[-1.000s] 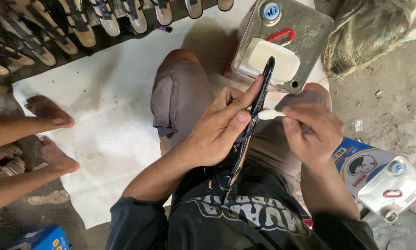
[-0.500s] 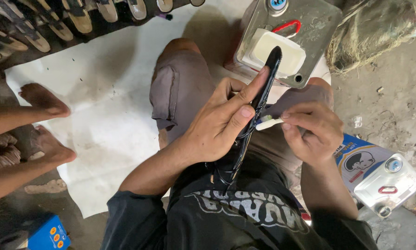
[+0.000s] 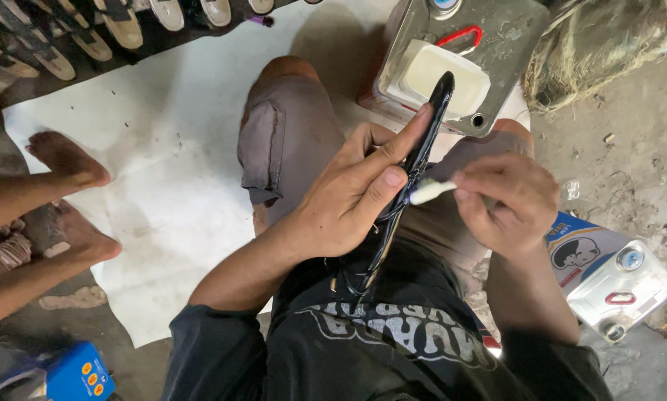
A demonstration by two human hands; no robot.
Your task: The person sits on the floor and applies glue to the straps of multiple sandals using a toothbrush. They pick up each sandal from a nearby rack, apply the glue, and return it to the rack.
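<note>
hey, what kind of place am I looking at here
Likely a small footwear workshop on the ground: rows of sandals line the top edge, the left hand grips a black sole, and a metal glue tin sits open.

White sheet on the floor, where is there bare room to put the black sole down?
The white sheet lies bare between the person's left knee, another person's feet and the row of sandals above. The right side is crowded: an open metal can ahead, a second can beside the right hand, which presses a white applicator to the black sole gripped by the left hand.
</note>
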